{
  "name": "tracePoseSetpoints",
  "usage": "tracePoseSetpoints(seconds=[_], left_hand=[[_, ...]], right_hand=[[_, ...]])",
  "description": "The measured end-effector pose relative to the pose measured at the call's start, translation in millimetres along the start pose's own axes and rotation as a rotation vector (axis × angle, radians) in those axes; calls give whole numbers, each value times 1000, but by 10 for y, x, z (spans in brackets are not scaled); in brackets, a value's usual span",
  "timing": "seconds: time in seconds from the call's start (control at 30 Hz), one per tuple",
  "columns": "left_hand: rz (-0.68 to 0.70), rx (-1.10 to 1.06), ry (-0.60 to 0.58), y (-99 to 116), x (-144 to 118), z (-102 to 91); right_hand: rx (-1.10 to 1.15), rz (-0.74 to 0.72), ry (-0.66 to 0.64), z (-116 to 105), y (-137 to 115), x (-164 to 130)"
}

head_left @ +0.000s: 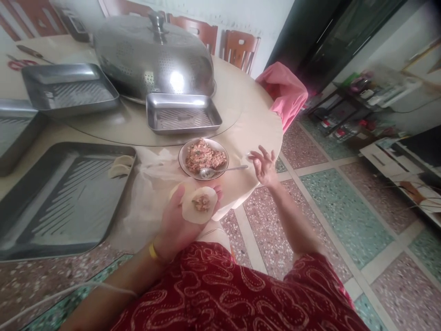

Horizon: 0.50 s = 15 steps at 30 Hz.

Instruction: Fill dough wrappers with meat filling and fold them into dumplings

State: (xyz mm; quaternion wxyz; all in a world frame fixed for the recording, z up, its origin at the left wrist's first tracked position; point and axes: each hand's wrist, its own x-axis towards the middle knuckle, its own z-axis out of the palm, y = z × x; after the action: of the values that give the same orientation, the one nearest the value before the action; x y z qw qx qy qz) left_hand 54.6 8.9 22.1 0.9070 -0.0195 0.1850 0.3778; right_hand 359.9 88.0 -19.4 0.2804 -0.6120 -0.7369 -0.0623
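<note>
My left hand (175, 220) holds a round dumpling wrapper (191, 212) across its palm and fingers, thumb at the wrapper's edge. A small mound of meat filling (201, 202) sits on the wrapper. Just beyond is a bowl (181, 162) heaped with minced filling (204, 155). A metal spoon (207, 173) rests in it, its handle sticking out over the right rim. To the right of that handle, over the table's edge, my right hand (264, 166) is raised with fingers apart and nothing in it. Two folded dumplings (120, 166) lie in a large grey tray (119, 230).
A big perforated steel dome lid (138, 55) stands at the back of the round table (255, 115). Metal trays (184, 128) sit before and beside it. A crumpled plastic sheet (146, 193) lies left of the bowl. Pink cloth (287, 92) drapes at the table's right edge.
</note>
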Motion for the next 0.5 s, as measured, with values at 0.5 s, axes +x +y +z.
tracePoseSetpoints(seconds=[0.5], left_hand=[[-1,24,5,-48,10,115]], right_hand=[[588,-181,165,-399,-978,-376]])
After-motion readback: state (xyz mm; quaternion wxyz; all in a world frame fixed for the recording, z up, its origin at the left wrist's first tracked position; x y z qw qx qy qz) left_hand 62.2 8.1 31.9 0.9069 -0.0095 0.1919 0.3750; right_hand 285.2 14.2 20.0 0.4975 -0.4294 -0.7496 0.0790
